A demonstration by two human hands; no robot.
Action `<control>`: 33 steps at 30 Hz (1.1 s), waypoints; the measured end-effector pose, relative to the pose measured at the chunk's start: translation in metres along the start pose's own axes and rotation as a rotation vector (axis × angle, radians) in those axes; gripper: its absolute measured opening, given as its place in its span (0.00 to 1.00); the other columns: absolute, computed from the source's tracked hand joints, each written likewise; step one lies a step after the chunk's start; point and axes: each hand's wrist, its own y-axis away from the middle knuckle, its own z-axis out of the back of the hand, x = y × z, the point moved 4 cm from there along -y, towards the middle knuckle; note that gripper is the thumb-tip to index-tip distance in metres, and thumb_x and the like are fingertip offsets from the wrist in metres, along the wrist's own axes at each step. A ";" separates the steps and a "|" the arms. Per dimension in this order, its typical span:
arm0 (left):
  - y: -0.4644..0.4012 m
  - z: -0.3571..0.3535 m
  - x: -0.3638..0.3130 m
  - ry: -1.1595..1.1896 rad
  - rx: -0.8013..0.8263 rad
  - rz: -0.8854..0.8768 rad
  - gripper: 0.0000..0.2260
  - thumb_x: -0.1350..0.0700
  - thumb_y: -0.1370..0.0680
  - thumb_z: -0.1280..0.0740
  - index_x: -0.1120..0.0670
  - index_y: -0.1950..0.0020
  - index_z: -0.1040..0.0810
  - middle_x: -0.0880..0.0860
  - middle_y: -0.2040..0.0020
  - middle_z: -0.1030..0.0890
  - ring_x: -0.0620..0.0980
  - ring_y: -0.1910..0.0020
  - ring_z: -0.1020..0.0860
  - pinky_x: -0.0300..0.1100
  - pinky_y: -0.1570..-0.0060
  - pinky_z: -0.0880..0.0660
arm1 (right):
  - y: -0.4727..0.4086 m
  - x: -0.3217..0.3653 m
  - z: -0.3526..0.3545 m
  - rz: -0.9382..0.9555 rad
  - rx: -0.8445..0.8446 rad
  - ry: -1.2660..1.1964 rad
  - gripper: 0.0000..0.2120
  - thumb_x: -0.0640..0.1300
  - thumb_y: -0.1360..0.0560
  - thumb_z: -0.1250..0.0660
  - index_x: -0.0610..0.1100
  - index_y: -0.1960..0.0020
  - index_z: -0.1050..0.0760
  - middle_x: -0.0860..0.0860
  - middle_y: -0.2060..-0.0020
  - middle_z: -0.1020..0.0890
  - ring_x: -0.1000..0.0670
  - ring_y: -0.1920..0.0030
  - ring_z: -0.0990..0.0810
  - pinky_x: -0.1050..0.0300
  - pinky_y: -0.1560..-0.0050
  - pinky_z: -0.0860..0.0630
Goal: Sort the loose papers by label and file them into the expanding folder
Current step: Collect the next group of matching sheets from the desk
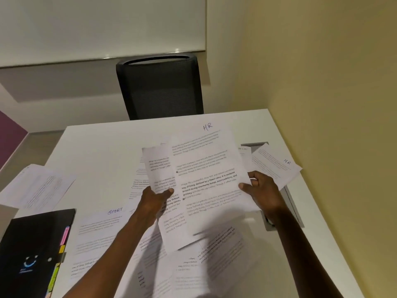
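Note:
I hold two printed sheets up over the white table [101,147]. My right hand [261,190] pinches the right edge of a sheet labelled HR [206,168]. My left hand [155,198] pinches a second sheet [159,166] that lies partly behind the HR sheet; its label is hidden. A sheet labelled SPORT [101,224] lies flat near my left arm. Another HR sheet [277,166] rests at the right. The black expanding folder [32,250] with coloured tabs lies shut at the lower left.
Several more printed sheets are scattered under my arms and toward the front edge. One sheet [36,188] hangs over the table's left edge. A black mesh chair [160,89] stands beyond the far side. A metal cable slot [290,203] runs along the right, by the yellow wall.

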 end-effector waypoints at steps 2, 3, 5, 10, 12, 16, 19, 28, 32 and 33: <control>0.012 -0.010 -0.006 0.030 0.080 0.004 0.07 0.64 0.24 0.28 0.59 0.47 0.19 0.54 0.62 0.14 0.50 0.67 0.16 0.41 0.69 0.21 | 0.010 -0.006 -0.008 -0.030 0.071 0.065 0.11 0.40 0.27 0.27 0.46 0.46 0.23 0.53 0.49 0.15 0.49 0.48 0.16 0.47 0.43 0.21; 0.016 -0.014 -0.007 0.037 0.115 0.012 0.07 0.64 0.24 0.27 0.60 0.47 0.19 0.55 0.61 0.14 0.50 0.67 0.16 0.41 0.69 0.21 | 0.013 -0.008 -0.010 -0.034 0.102 0.102 0.12 0.42 0.27 0.26 0.46 0.45 0.23 0.54 0.49 0.15 0.50 0.47 0.17 0.48 0.42 0.22; 0.024 -0.018 -0.011 0.038 0.167 0.026 0.09 0.64 0.26 0.26 0.61 0.46 0.18 0.58 0.58 0.14 0.53 0.64 0.16 0.44 0.65 0.20 | 0.016 -0.006 -0.011 -0.040 0.119 0.155 0.18 0.49 0.30 0.24 0.48 0.42 0.24 0.57 0.48 0.16 0.53 0.46 0.19 0.50 0.41 0.23; 0.038 -0.026 -0.010 -0.022 0.287 0.034 0.14 0.66 0.24 0.28 0.62 0.39 0.20 0.62 0.45 0.16 0.60 0.48 0.16 0.53 0.51 0.18 | 0.015 0.003 -0.018 -0.035 0.114 -0.015 0.17 0.50 0.31 0.23 0.53 0.46 0.23 0.58 0.49 0.16 0.53 0.46 0.18 0.50 0.41 0.23; 0.044 -0.029 -0.010 -0.012 0.292 0.038 0.12 0.67 0.22 0.31 0.62 0.39 0.20 0.62 0.45 0.16 0.56 0.52 0.15 0.49 0.56 0.18 | 0.015 -0.001 -0.023 -0.024 0.098 -0.083 0.14 0.41 0.30 0.24 0.49 0.46 0.20 0.55 0.50 0.15 0.50 0.47 0.16 0.47 0.40 0.23; 0.052 -0.031 -0.015 0.062 0.270 0.058 0.19 0.47 0.22 0.30 0.57 0.37 0.20 0.58 0.42 0.16 0.53 0.44 0.18 0.53 0.40 0.23 | 0.019 -0.013 -0.021 -0.030 0.003 -0.151 0.13 0.36 0.29 0.26 0.50 0.48 0.18 0.53 0.51 0.14 0.48 0.50 0.15 0.44 0.42 0.22; 0.050 -0.032 -0.012 0.243 0.249 0.108 0.27 0.37 0.26 0.32 0.54 0.35 0.21 0.52 0.43 0.15 0.51 0.41 0.18 0.50 0.38 0.25 | 0.022 -0.015 -0.019 0.004 -0.030 -0.166 0.15 0.37 0.29 0.25 0.50 0.46 0.19 0.53 0.50 0.14 0.49 0.49 0.16 0.45 0.42 0.21; 0.049 -0.042 -0.009 -0.073 0.014 -0.314 0.16 0.58 0.26 0.25 0.54 0.39 0.20 0.49 0.47 0.15 0.49 0.48 0.17 0.45 0.48 0.22 | 0.035 0.007 -0.047 0.175 -0.086 0.012 0.18 0.42 0.26 0.28 0.46 0.36 0.24 0.51 0.43 0.18 0.50 0.44 0.19 0.53 0.43 0.22; 0.055 -0.045 -0.007 -0.099 -0.033 -0.368 0.13 0.59 0.25 0.26 0.53 0.42 0.23 0.43 0.54 0.19 0.40 0.56 0.21 0.33 0.63 0.26 | 0.033 0.002 -0.035 0.198 -0.102 0.000 0.19 0.43 0.27 0.27 0.46 0.37 0.25 0.53 0.45 0.18 0.52 0.47 0.19 0.59 0.48 0.21; 0.058 -0.048 -0.003 -0.113 -0.028 -0.359 0.13 0.59 0.25 0.26 0.53 0.43 0.23 0.43 0.54 0.19 0.40 0.56 0.21 0.32 0.64 0.26 | 0.033 -0.007 -0.035 0.182 -0.087 -0.025 0.20 0.44 0.26 0.27 0.47 0.36 0.26 0.54 0.45 0.18 0.53 0.47 0.19 0.60 0.48 0.21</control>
